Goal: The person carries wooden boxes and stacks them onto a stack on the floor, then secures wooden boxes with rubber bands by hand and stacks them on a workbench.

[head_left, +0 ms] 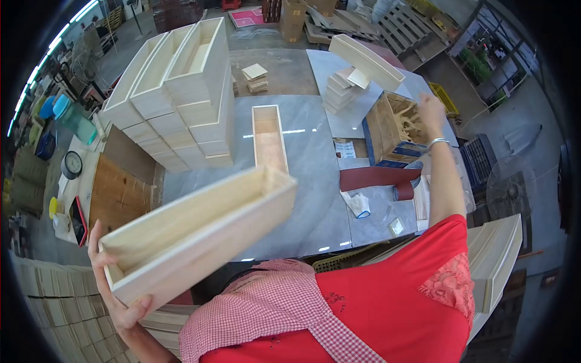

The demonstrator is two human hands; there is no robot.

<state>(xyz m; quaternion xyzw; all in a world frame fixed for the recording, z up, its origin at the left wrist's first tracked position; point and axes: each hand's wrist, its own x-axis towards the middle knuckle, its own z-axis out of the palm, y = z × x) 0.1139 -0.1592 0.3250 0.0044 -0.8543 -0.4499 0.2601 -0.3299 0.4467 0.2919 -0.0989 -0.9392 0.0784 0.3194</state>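
Observation:
Gripped at its near left end by my left hand, a long open wooden box is held tilted over the table's front edge. My right hand is raised beside the open side of a worn wooden crate that holds small light wood pieces. Its fingers look curled, and whatever they may hold is too small to make out. Another narrow wooden box lies on the grey tabletop behind the held one.
Stacked long boxes stand at the back left. Small boards are piled left of the crate, with a long box behind. A dark red strip and a white glove lie on the right. More boxes stand at the lower right.

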